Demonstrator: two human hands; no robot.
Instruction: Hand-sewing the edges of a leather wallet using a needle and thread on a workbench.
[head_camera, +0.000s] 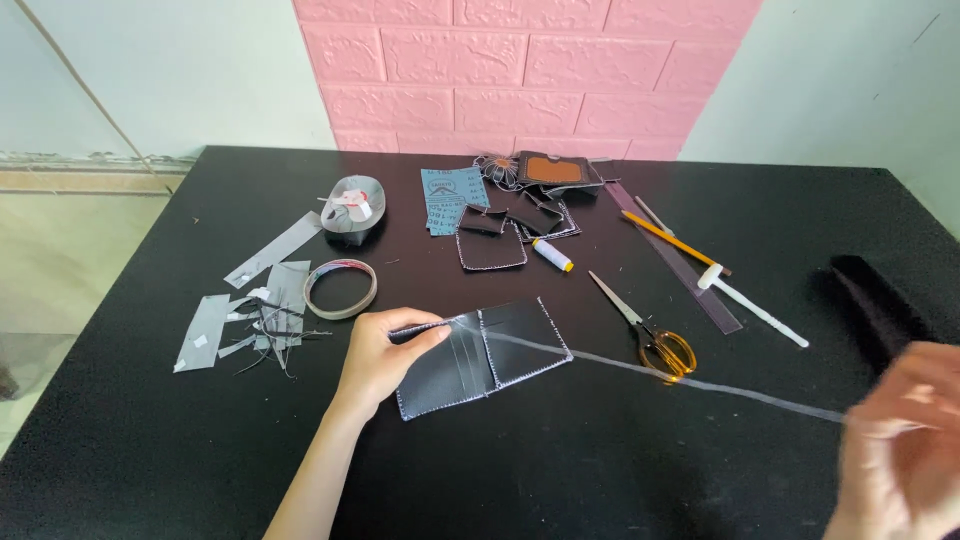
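Observation:
My left hand (385, 355) pinches the left edge of an open black leather wallet (500, 355) with white stitching along its borders, lying on the black table (560, 470). A pale thread (680, 378) runs taut from the wallet's middle fold out to the lower right. My right hand (900, 440), blurred at the frame's lower right corner, is closed on the far end of that thread.
Yellow-handled scissors (650, 335) lie right of the wallet. A tape ring (340, 288), grey strips and scraps (255, 315) lie left. Behind: black leather pieces (500, 235), blue sandpaper (452, 198), a thread spool (552, 255), pencil (675, 242), ruler (675, 258), white pen (755, 305).

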